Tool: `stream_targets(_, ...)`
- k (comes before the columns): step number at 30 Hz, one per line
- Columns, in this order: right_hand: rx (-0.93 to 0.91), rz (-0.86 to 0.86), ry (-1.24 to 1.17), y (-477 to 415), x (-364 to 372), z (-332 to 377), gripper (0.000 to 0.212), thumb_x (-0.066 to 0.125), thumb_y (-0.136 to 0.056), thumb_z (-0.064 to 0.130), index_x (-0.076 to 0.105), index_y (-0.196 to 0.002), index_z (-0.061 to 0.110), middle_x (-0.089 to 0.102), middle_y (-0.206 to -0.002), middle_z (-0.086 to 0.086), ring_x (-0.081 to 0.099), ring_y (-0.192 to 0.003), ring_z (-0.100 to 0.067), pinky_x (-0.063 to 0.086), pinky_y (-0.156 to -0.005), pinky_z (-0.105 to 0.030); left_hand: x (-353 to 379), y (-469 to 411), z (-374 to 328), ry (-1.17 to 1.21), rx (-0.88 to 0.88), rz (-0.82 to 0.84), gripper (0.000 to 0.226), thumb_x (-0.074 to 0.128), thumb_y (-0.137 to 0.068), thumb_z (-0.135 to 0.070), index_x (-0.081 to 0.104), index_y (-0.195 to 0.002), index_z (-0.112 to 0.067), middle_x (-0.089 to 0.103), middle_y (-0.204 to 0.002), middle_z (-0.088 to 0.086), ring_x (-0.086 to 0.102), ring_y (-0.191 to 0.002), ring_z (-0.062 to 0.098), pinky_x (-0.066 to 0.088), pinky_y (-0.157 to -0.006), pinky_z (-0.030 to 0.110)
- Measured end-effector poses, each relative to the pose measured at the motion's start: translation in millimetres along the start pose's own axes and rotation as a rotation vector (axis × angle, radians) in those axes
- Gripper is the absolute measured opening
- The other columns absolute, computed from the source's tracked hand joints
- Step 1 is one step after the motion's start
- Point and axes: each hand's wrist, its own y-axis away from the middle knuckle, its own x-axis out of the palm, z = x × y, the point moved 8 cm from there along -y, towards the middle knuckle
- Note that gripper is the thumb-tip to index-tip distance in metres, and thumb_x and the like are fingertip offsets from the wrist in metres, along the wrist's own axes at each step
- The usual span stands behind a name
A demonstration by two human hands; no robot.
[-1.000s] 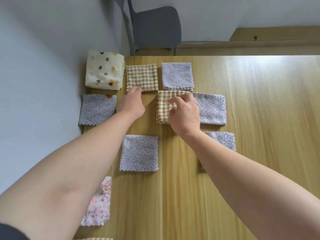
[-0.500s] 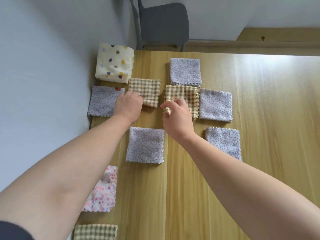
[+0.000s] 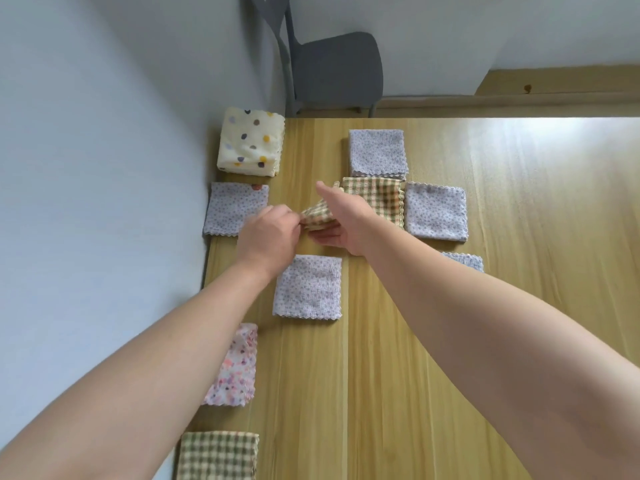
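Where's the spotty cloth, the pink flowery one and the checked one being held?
Spotty cloth point(image 3: 249, 143), head view, top face.
Pink flowery cloth point(image 3: 235, 367), head view, its middle.
Held checked cloth point(image 3: 317, 216), head view, lifted fold.

Single head-worn wide-angle view, aimed forward and down over wooden table, close above left hand and right hand mid-frame; wall filling left, chair top centre.

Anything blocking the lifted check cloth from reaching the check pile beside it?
Nothing visible. The check cloth is off the table, pinched by the left hand and lying against the right hand. The check pile sits just behind that hand, its top bare; only the right hand itself lies between them.
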Motion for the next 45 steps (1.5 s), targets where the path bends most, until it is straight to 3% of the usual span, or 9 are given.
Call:
stream_targets(4, -0.070, -0.064, 0.088, 4.6, -15.2, 5.5, 0.030, 0.060, -0.095, 0.008, 0.060, -0.124, 0.001, 0.068, -0.120, -0.020, 0.070, -0.086, -0.023, 0.062, -0.070, -0.032, 0.1, 8.7, -6.0, 0.161, -0.020, 0.089, 0.036, 0.060, -0.098, -0.045, 0.072, -0.120, -0.019, 0.068, -0.109, -0.003, 0.059, -0.099, 0.017, 0.043, -0.078, 0.030)
stream_targets(8, -0.093, -0.089, -0.082, 20.3, -31.4, 8.9, 0.016, 0.061, -0.097, 0.005, 0.065, -0.113, 0.004, 0.073, -0.103, -0.015, 0.074, -0.087, -0.028, 0.064, -0.072, -0.040, 5.4, 11.9, 5.4, 0.575, -0.426, 0.106, 0.046, 0.052, -0.100, -0.054, 0.065, -0.128, -0.020, 0.063, -0.117, -0.006, 0.059, -0.107, 0.013, 0.048, -0.090, 0.029)
stream_targets(11, -0.125, -0.067, -0.169, 30.2, -44.9, 15.0, 0.005, 0.059, -0.097, 0.002, 0.062, -0.101, 0.004, 0.071, -0.104, -0.017, 0.073, -0.090, -0.032, 0.064, -0.068, -0.039, 37.9, 15.6, -1.0, 1.199, -0.802, 0.273, 0.054, 0.047, -0.102, -0.055, 0.063, -0.127, -0.011, 0.069, -0.108, 0.003, 0.065, -0.096, 0.019, 0.057, -0.084, 0.035)
stream_targets(15, -0.135, -0.061, -0.214, 33.1, -66.0, 16.4, 0.009, 0.055, -0.096, -0.002, 0.060, -0.102, 0.001, 0.072, -0.104, -0.017, 0.075, -0.091, -0.032, 0.062, -0.083, -0.049, 54.5, -0.1, -31.5, 1.733, -0.913, 0.422, 0.040, 0.054, -0.104, -0.036, 0.063, -0.128, -0.005, 0.073, -0.105, 0.011, 0.071, -0.086, 0.021, 0.062, -0.073, 0.034)
stream_targets(22, -0.171, -0.229, 0.044, 18.6, -120.3, 7.5, 0.013, 0.068, -0.094, 0.020, 0.070, -0.102, 0.009, 0.067, -0.091, -0.001, 0.066, -0.079, -0.018, 0.061, -0.079, -0.041, 60.5, -41.1, -44.2, 1.359, -0.813, 0.308, 0.030, 0.063, -0.093, 0.007, 0.064, -0.118, -0.008, 0.075, -0.102, 0.006, 0.074, -0.078, 0.014, 0.057, -0.057, 0.024)
stream_targets(26, -0.226, -0.332, 0.206, 2.1, -139.7, 10.4, 0.021, 0.064, -0.098, 0.032, 0.070, -0.104, 0.013, 0.061, -0.086, -0.006, 0.057, -0.077, -0.021, 0.060, -0.079, -0.046, 66.1, -59.1, -43.9, 1.273, -0.807, 0.287, 0.018, 0.067, -0.094, -0.004, 0.067, -0.110, -0.012, 0.076, -0.100, 0.005, 0.073, -0.081, 0.016, 0.053, -0.060, 0.026)
stream_targets(31, -0.292, -0.388, 0.435, -18.3, -143.8, 19.3, 0.027, 0.060, -0.098, 0.026, 0.067, -0.090, 0.001, 0.058, -0.069, -0.006, 0.051, -0.060, -0.021, 0.052, -0.063, -0.039, 79.8, -65.2, -33.2, 1.114, -0.813, 0.259, 0.024, 0.070, -0.094, -0.013, 0.067, -0.117, -0.009, 0.075, -0.109, 0.007, 0.072, -0.102, 0.024, 0.057, -0.096, 0.046)
stream_targets(40, -0.286, -0.467, 0.609, -38.2, -150.6, 6.0, 0.019, 0.058, -0.097, 0.025, 0.052, -0.083, 0.013, 0.059, -0.078, -0.005, 0.059, -0.071, -0.024, 0.050, -0.058, -0.033, 90.6, -65.8, -28.8, 0.838, -0.708, 0.183, 0.017, 0.074, -0.092, -0.015, 0.064, -0.105, -0.018, 0.067, -0.101, -0.003, 0.066, -0.099, 0.018, 0.057, -0.090, 0.033)
stream_targets(45, -0.232, -0.475, 0.757, -40.2, -147.6, 0.8, 0.033, 0.053, -0.099, 0.033, 0.050, -0.076, 0.010, 0.059, -0.078, -0.008, 0.054, -0.062, -0.021, 0.034, -0.049, -0.026, 93.2, -64.5, -26.6, 0.729, -0.756, 0.202, 0.041, 0.075, -0.090, -0.031, 0.061, -0.126, -0.016, 0.066, -0.119, -0.002, 0.064, -0.107, 0.018, 0.054, -0.092, 0.033)
